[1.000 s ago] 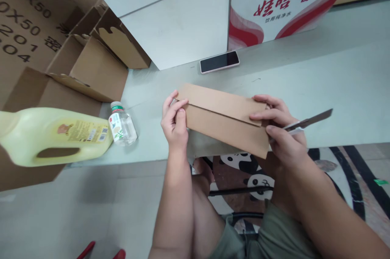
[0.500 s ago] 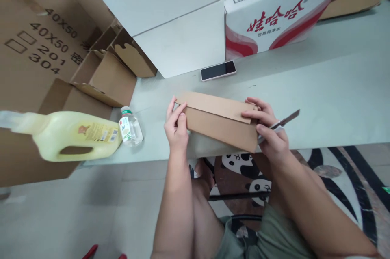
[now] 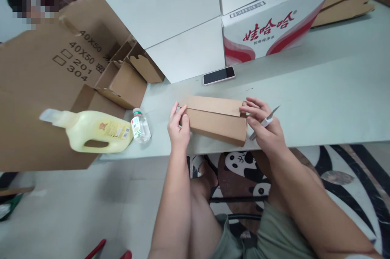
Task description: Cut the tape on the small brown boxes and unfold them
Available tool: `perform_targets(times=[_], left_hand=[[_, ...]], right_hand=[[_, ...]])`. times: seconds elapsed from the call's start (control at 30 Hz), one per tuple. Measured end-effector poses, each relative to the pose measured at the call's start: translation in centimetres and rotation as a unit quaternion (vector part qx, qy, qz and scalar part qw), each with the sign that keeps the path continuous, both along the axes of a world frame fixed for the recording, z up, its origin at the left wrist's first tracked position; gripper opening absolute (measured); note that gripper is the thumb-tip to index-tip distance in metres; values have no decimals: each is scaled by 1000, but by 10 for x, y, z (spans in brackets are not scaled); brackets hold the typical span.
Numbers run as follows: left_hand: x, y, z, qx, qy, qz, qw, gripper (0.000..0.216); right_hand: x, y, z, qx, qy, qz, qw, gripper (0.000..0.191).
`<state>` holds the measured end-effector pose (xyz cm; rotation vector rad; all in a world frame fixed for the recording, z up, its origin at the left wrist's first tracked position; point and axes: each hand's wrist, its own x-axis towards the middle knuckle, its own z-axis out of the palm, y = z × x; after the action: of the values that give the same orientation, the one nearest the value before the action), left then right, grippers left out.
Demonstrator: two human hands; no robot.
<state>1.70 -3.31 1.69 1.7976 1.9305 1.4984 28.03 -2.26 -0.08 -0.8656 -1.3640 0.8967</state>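
Oblong cardboard box (image 3: 215,126) between fingers (image 3: 185,121); slim pointed knife (image 3: 267,121).

Brown carton (image 3: 216,124), pale yellow jug (image 3: 99,128)

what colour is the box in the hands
Light brown; the box shows best in the head view.

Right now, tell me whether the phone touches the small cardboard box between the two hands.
Apart. The head view shows it: a strip of bare tabletop is visible between the phone and the small cardboard box.
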Motion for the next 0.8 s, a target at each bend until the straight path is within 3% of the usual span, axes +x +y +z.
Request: perform_targets(times=[0.13, 0.37, 0.47, 0.57, 0.67, 0.73, 0.8], left_hand=[[-1, -3, -1, 13, 13, -11, 1000, 39], [1, -2, 4, 28, 77, -16, 997, 34], [0, 2, 3, 24, 47, -25, 998, 35], [-7, 5, 2, 16, -42, 7, 999, 32], [-16, 6, 3, -2, -157, 59, 986, 31], [-21, 6, 3, -20, -223, 84, 971, 33], [-21, 5, 2, -48, -271, 92, 957, 36]], right_hand=[[1, -1, 3, -32, -28, -27, 999, 25], [-2, -2, 4, -75, 2, 4, 997, 25], [0, 4, 0, -161, 29, -37, 986, 35], [1, 12, -7, -295, 32, -77, 952, 36], [-2, 13, -15, -373, 23, 19, 927, 35], [-6, 8, -19, -330, 41, 117, 936, 42], [-10, 1, -18, -228, 75, 181, 954, 52]])
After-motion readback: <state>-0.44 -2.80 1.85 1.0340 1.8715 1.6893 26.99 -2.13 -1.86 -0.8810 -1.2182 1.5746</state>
